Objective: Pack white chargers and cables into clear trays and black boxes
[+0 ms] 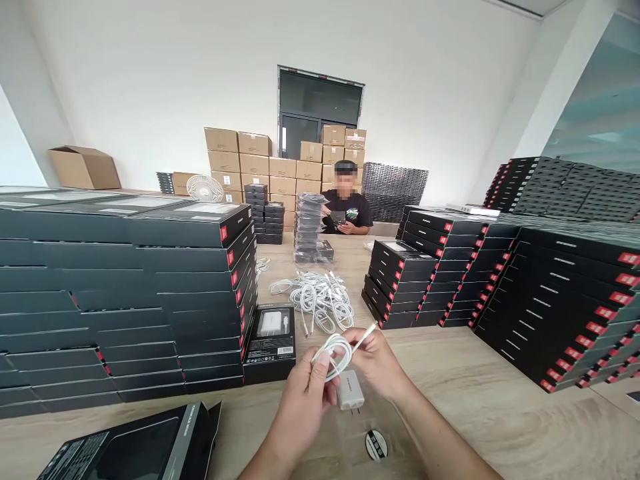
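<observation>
A white charging cable (340, 349), wound into a small coil, is in both of my hands above the table. My left hand (306, 393) is closed around the coil's left side, thumb on top. The fingers of my right hand (376, 360) pinch the cable near one end, which sticks up to the right. Just below the coil is a white charger plug (351, 392) with its prongs toward me. Under it lies a clear plastic piece with a round black-and-white label (377, 445). A heap of loose white cables (323, 300) lies beyond my hands.
Black boxes (125, 287) are stacked high on the left, more (550, 293) on the right. A windowed charger box (271, 341) stands beside the left stack; an open black box (135, 443) lies at front left. Across the table, a person (347, 207) sits behind stacked clear plastic trays (307, 227).
</observation>
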The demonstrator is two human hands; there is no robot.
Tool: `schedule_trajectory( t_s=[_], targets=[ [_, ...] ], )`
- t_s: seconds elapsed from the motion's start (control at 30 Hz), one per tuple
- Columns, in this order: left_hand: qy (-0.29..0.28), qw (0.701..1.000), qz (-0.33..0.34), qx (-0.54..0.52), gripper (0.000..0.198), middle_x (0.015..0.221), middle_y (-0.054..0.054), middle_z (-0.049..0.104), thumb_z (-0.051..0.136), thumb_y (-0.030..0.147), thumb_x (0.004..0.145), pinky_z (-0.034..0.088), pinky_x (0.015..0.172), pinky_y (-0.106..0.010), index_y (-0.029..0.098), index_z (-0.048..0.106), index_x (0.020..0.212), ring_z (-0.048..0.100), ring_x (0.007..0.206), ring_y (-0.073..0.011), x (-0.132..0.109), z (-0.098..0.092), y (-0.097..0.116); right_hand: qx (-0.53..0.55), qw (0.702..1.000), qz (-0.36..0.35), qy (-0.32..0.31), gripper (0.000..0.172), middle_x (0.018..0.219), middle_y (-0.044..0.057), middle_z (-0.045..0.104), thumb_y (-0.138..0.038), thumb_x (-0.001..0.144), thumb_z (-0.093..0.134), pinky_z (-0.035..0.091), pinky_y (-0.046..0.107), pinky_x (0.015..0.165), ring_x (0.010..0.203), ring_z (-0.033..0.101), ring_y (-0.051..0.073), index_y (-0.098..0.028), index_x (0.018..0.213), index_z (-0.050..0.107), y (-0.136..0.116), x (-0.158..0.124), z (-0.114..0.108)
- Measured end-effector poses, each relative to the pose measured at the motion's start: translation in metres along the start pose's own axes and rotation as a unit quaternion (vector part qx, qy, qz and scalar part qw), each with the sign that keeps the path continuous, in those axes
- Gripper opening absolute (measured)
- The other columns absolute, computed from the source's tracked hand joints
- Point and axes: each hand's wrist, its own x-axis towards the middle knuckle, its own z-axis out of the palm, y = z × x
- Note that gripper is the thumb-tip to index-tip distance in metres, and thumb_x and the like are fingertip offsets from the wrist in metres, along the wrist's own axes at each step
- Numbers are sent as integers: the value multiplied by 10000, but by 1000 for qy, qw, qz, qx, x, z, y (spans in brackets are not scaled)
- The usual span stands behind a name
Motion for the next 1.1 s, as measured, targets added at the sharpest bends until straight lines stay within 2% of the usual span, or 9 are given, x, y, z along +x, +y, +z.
schedule_trajectory(
  t_s=[0.1,0.2,0.27,0.37,0.47,0.73,0.87,0.97,1.1],
  targets=[
    [18,996,55,61,430,653,-2,612,594,612,850,401,542,-234,187,656,862,508,556,-133,-1,-2,0,3,1000,6,-17,257,691,16,674,-424,722,831,461,271,665,662,581,153,-179,747,759,-6,-1,-5],
    [52,990,88,96,391,596,10,582,567,573,885,392,546,-232,196,654,825,500,557,-141,-1,-4,-1,28,994,34,-104,298,833,37,710,-435,764,798,483,311,776,804,632,187,-181,913,750,-14,-5,-10],
    [55,989,89,101,384,580,15,570,557,563,895,394,539,-230,197,657,837,501,554,-142,0,-4,-1,39,990,42,-130,313,885,42,716,-429,789,779,485,329,815,849,645,195,-183,973,723,-18,-8,-11],
    [23,994,72,83,407,628,-8,613,570,577,878,413,504,-235,185,646,796,546,553,-149,0,-4,0,34,993,42,-103,284,778,23,694,-446,819,750,475,298,722,724,631,168,-172,854,683,-18,-8,-8],
    [-20,998,48,43,423,734,-47,669,622,587,831,444,473,-244,168,671,854,615,593,-175,1,-4,5,6,994,32,-108,350,667,4,642,-493,855,697,415,265,629,617,559,137,-166,740,647,-15,-7,-7],
    [-45,994,40,96,339,724,-40,674,722,486,780,493,493,-226,155,720,854,633,645,-171,2,-13,20,-73,991,11,-108,404,606,-32,497,-518,879,654,318,247,565,588,414,112,-159,694,646,-15,-7,-9],
    [-37,995,-11,96,387,873,-63,715,743,498,751,527,529,-237,162,709,941,686,709,-189,2,-15,25,-93,989,15,-118,402,625,-29,520,-528,893,632,308,241,552,584,408,105,-156,744,662,-14,-8,-7],
    [-31,993,-12,111,385,859,-59,701,717,514,766,529,499,-242,162,670,917,692,695,-195,3,-15,23,-102,988,24,-112,392,626,-27,539,-535,883,640,334,235,542,563,427,100,-158,786,675,-11,-8,-6],
    [-1,996,16,93,400,771,-22,654,639,554,813,511,436,-252,178,604,944,640,570,-164,6,-13,14,-33,998,34,-33,431,706,25,647,-586,855,638,447,263,556,574,556,133,-161,785,662,-8,-3,-5]
  ],
)
